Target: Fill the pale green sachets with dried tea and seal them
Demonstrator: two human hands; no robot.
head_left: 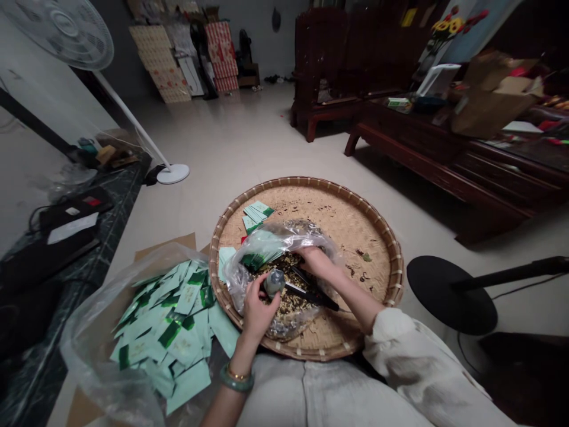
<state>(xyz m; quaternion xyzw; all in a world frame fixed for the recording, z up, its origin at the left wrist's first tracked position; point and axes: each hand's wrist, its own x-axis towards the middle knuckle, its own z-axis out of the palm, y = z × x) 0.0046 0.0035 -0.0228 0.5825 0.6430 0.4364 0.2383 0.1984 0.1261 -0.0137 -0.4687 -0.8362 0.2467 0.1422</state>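
Dried leaves [291, 302] in crinkled plastic bag [278, 240]

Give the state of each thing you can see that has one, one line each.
Round woven bamboo tray, flat, strewn with dried leaf bits
Crumpled clear plastic bag, open, lying in the tray
Left hand, gripping a small grey bottle
Right hand, resting over black scissors
Green-and-white paper sachets, piled loosely
Brown cardboard box, flaps open
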